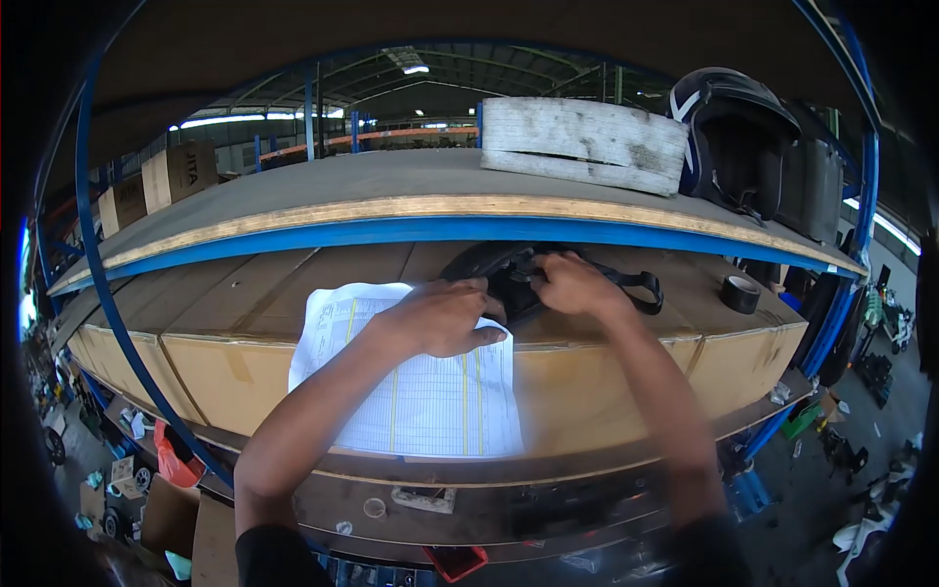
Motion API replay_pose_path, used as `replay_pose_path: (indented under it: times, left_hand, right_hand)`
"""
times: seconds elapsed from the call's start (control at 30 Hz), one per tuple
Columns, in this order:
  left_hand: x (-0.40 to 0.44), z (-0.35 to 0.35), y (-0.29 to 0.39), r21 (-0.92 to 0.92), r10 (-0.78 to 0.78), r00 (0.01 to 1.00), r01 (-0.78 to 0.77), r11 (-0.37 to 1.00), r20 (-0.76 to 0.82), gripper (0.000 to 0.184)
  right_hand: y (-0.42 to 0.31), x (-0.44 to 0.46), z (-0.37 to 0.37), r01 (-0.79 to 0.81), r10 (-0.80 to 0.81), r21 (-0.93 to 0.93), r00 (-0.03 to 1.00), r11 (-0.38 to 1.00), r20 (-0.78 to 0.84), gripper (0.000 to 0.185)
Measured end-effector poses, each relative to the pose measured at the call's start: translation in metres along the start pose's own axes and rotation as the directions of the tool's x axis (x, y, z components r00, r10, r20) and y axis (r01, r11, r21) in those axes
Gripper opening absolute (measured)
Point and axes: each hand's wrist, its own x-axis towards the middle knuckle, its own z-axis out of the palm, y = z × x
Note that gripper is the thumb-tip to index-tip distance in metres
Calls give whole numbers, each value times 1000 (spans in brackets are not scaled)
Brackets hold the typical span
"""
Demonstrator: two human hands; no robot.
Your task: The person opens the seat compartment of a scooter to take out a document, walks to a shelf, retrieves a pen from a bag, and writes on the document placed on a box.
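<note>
"Your hands?"
"Left hand and right hand touch one black bag atop the box; can't tell if gripping."
"Room?"
"On the box, between bag and one tape roll; printed paper overhangs its front edge."

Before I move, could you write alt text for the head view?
The left hand and right hand are at a black bag on a cardboard box, with a printed sheet hanging over the box's front. A tape roll lies to the right; a helmet sits on the shelf above.
</note>
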Motion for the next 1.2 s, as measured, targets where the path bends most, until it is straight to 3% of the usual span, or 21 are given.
replay_pose_path:
  times: [0.03, 0.07, 0.13, 0.27, 0.33, 0.37, 0.43, 0.53, 0.67, 0.73, 0.8, 0.87, 0.93, 1.07, 1.13, 1.2]
  left_hand:
    - [-1, 1, -1, 0, -2, 1000, 2, 1000, 2, 38]
    - [-2, 3, -3, 0, 5, 1000, -5, 1000, -17, 38]
    - [-2, 7, -6, 2, 11, 999, -11, 1000, -37, 38]
    - [-5, 8, -7, 16, 25, 998, -24, 1000, -61, 39]
    - [-5, 7, -8, 29, 27, 998, -25, 999, -54, 40]
    - [-5, 6, -9, 28, 27, 997, -25, 999, -72, 40]
    - [-7, 6, -14, 29, 25, 996, -22, 999, -83, 41]
    - [-10, 6, -19, 50, 0, 994, 5, 999, -110, 43]
    - [-13, 11, -20, 22, -59, 996, 61, 998, -63, 43]
    - [-11, 20, -25, 3, -59, 996, 60, 998, -63, 44]
    - [-12, 29, -28, 42, -34, 979, 43, 998, -201, 44]
    - [-12, 25, -27, 24, -46, 982, 51, 998, -186, 43]
    - [-11, 19, -26, 6, -53, 985, 55, 998, -166, 42]
    - [-10, 9, -23, -23, -97, 987, 95, 995, -129, 38]
    - [-11, 6, -22, -10, -131, 983, 131, 991, -125, 37]
    - [-15, 7, -24, 35, -162, 970, 171, 985, -183, 36]
  right_hand:
    - [2, 5, -2, -112, 87, 140, 981, 984, 175, 59]
    - [5, 3, 3, -111, 85, 140, 981, 984, 175, 59]
    - [11, -4, 15, 106, -106, -92, 994, 990, 11, 54]
    - [8, 9, -10, 103, -106, 32, 981, 994, 160, 55]
    - [1, 10, -11, 2, 0, 41, 998, 999, -57, 54]
    - [3, 13, -4, 3, -1, 41, 998, 999, -57, 54]
    - [12, 22, 22, 47, -87, -93, 864, 995, -495, 53]
    - [9, 34, 39, -4, -62, -110, 803, 994, -592, 48]
    - [4, 38, 30, -38, 11, -47, 880, 998, -475, 47]
    - [-1, 36, 20, -102, 125, 160, 982, 982, -143, 48]
    - [8, 34, 28, -12, 36, 153, 987, 988, -156, 49]
    - [8, 30, 36, 79, -53, 144, 983, 986, -177, 50]
    - [-1, 26, 46, -15, -45, -118, 872, 993, -487, 55]
    - [-4, 28, 37, 41, -139, -221, 883, 974, -449, 55]
    - [-10, 23, 26, 100, -115, -119, 985, 988, -128, 50]
    - [-6, 21, 36, 156, -187, -168, 965, 973, -184, 46]
